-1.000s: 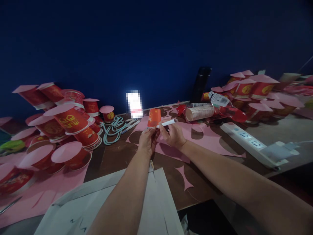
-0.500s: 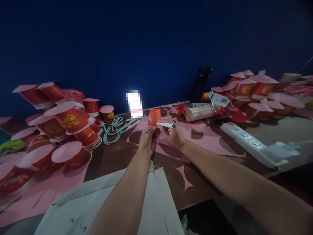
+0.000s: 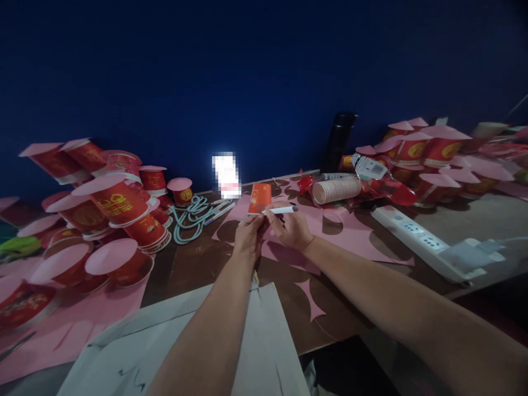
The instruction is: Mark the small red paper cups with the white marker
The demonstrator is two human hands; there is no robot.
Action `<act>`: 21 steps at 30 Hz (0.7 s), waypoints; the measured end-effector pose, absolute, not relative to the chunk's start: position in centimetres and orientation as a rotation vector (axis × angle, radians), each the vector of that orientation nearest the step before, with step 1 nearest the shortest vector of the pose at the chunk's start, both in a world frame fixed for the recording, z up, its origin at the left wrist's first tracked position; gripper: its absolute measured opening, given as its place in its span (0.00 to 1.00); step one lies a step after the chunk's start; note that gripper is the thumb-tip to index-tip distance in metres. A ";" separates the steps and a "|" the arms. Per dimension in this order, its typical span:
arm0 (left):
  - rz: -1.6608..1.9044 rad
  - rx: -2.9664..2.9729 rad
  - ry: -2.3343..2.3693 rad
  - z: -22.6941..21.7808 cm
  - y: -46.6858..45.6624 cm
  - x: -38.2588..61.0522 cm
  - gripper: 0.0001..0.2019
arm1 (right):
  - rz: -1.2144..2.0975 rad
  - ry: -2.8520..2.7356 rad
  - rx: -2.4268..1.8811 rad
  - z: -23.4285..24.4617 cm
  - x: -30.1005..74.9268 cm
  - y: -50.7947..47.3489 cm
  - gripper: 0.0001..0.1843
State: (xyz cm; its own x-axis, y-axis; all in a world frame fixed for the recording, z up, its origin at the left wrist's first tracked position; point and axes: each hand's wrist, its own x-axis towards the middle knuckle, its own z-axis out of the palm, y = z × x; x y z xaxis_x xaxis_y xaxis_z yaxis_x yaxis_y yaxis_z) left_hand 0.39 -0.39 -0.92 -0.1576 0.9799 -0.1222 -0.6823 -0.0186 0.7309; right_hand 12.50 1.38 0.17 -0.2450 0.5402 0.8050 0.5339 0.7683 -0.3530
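A red-orange paper cup (image 3: 260, 199) with a gold print stands over the pink paper, its lower end in the fingers of my left hand (image 3: 246, 237). Those fingers are closed round it and partly hidden. In my right hand (image 3: 293, 230) I pinch a white marker pen (image 3: 282, 209), its dark end pointing right and its tip at the lower right of the cup. Both hands are close together, just above cut pink paper (image 3: 342, 234) on the brown table (image 3: 193, 275).
Red cups with pink paper tops (image 3: 119, 201) are piled at left, more cups (image 3: 412, 148) at right. A lit phone (image 3: 226, 176), a coiled cable (image 3: 192, 220), a stack of cups (image 3: 337, 190), a plastic bottle (image 3: 381, 176), a black flask (image 3: 340, 140) and a power strip (image 3: 421, 242) surround my hands.
The marker and the cup stay almost in place; my right hand shifts very slightly. Both hands keep their hold.
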 end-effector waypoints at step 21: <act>1.557 0.838 1.037 -1.6 -0.1 0.4 0.09 | -0.006 -1.868 -0.761 -0.1 12.5 1.8 0.11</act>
